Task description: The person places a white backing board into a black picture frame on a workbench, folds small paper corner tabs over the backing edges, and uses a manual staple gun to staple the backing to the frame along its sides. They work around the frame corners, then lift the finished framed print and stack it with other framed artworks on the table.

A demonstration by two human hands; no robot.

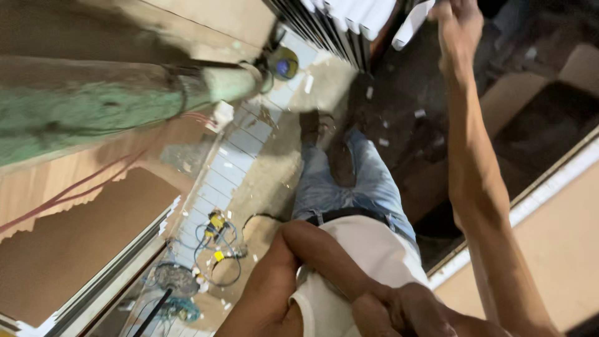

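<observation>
I look down my own body: white shirt (368,249), blue jeans (349,181) and dark shoes on a dusty floor. My right hand (458,28) reaches far forward at the top, beside the end of a white slat (412,25) that sticks out from a stack of white slats (349,19). The hand is blurred, so I cannot tell whether it grips the slat. My left arm is bent across my chest. My left hand (405,312) rests against the shirt at the bottom edge, fingers curled into a fist, with nothing visible in it.
A thick green pole (93,106) with red cables crosses the upper left. A yellow power tool (216,221) and coiled cords lie on the pale tiled strip. Brown panels stand at left. A white-edged beige panel (549,231) and cardboard sit at right.
</observation>
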